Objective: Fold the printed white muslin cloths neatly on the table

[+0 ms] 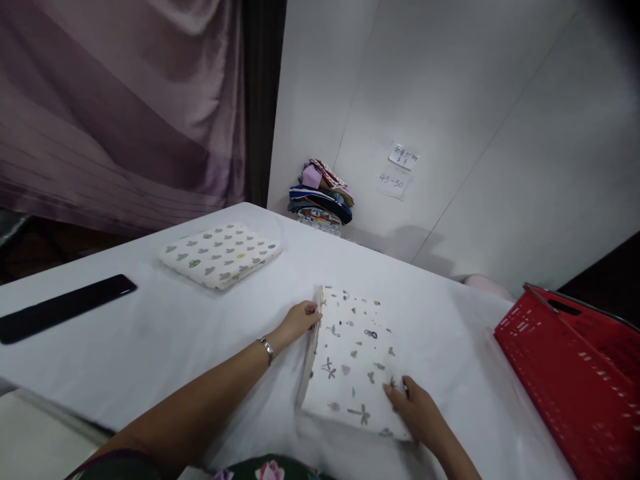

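A folded white cloth with small printed figures (350, 353) lies on the white table (165, 333) in front of me. My left hand (300, 320) presses against the cloth's left edge near its far corner, fingers tucked at the fold. My right hand (417, 413) rests on the near right corner, fingers lying on the fabric. A second folded cloth with grey tree shapes (220, 255) sits farther back on the left, apart from both hands.
A long black flat object (63, 308) lies at the table's left. A red plastic basket (575, 373) stands at the right edge. A pile of colourful folded fabrics (321, 198) sits by the wall, under paper notes (399, 170). A purple curtain hangs at the left.
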{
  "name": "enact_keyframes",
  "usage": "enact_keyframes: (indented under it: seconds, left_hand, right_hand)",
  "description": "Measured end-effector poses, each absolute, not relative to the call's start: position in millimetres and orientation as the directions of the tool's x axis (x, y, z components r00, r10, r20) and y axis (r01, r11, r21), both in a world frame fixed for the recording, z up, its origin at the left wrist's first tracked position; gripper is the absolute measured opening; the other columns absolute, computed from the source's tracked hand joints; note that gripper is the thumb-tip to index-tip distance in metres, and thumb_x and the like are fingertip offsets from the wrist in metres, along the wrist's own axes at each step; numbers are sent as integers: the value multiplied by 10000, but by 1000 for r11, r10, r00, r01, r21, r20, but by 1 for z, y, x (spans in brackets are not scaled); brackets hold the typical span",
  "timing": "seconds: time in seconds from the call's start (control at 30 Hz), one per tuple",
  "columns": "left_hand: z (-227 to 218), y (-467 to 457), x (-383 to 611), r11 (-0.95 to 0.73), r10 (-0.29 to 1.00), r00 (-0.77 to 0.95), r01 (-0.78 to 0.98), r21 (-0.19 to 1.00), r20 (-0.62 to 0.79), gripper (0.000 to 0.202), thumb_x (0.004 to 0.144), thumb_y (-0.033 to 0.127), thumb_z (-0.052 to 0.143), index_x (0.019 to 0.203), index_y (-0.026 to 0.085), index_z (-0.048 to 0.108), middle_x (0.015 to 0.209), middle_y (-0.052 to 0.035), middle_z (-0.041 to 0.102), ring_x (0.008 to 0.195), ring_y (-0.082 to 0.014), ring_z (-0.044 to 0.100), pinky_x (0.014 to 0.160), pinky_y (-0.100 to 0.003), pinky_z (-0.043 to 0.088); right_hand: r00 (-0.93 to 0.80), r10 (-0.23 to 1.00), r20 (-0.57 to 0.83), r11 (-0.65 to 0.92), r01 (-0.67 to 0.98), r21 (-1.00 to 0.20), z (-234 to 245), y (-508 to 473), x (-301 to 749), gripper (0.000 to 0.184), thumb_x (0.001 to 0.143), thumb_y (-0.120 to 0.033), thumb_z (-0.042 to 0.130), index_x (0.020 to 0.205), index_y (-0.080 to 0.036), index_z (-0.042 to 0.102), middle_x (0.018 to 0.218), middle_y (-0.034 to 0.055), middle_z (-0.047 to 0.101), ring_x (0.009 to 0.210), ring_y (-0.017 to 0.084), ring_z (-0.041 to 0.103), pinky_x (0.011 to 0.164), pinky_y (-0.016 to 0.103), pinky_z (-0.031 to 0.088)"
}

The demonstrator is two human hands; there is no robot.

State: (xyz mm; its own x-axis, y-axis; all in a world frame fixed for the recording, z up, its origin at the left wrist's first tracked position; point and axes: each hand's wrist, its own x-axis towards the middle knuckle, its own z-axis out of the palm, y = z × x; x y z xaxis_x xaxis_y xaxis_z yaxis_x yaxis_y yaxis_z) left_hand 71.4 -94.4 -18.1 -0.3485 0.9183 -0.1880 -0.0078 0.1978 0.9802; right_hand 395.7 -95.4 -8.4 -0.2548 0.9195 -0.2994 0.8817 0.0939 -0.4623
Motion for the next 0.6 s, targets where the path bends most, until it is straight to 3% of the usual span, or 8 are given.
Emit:
enact_keyframes:
  seconds: [0.07, 0.2, 0.3, 0.4, 0.6]
  left_hand:
    - [-18, -96, 72, 192, 916, -360, 11, 981, -175, 405, 652, 345, 685, 986, 135, 593, 1024, -102, 644, 815, -181, 613, 625, -248, 480]
    - [-17, -100, 75, 192, 913, -387, 123, 974, -131, 454, 661, 436, 667, 1006, 152, 588, 1097, -103, 624, 892, -209, 611, 681, -269, 490]
    - [-17, -102, 79, 181, 941, -327, 264, 947, -88, 413, 676, 410, 655, 1011, 176, 599, 1042, -75, 657, 903, -218, 620, 735, -282, 488]
    - [-17, -102, 82, 163, 952, -302, 342, 926, -56, 409, 683, 325, 647, 1062, 183, 589, 1057, -76, 660, 914, -220, 624, 764, -288, 483]
    - [-23, -101, 80, 114, 964, -262, 304, 946, -32, 428, 715, 315, 619, 1118, 181, 563, 1100, -79, 648, 944, -213, 618, 787, -279, 481]
  right_hand:
    - [-245, 927, -284, 82, 872, -483, -7, -93, 395, 524, 827, -569, 415, 1115, -149, 542, 886, 87, 670, 825, 226, 621, 710, 294, 440]
    - [-184, 956, -228, 44, 861, -507, -7, -79, 383, 731, 811, -593, 425, 1371, -130, 351, 1094, 125, 631, 995, 253, 595, 819, 312, 440]
    - [-186, 963, -193, 60, 850, -523, -9, -73, 371, 745, 816, -561, 436, 1410, -134, 295, 1166, 131, 601, 1021, 260, 589, 865, 321, 429]
    - [-191, 961, -199, 58, 844, -533, -12, -76, 366, 730, 832, -514, 432, 1432, -141, 247, 1100, 121, 632, 951, 259, 619, 825, 323, 444]
    - [-198, 950, -243, 41, 847, -530, -18, -84, 373, 781, 831, -545, 430, 1449, -131, 194, 1075, 124, 643, 1004, 270, 597, 833, 328, 432]
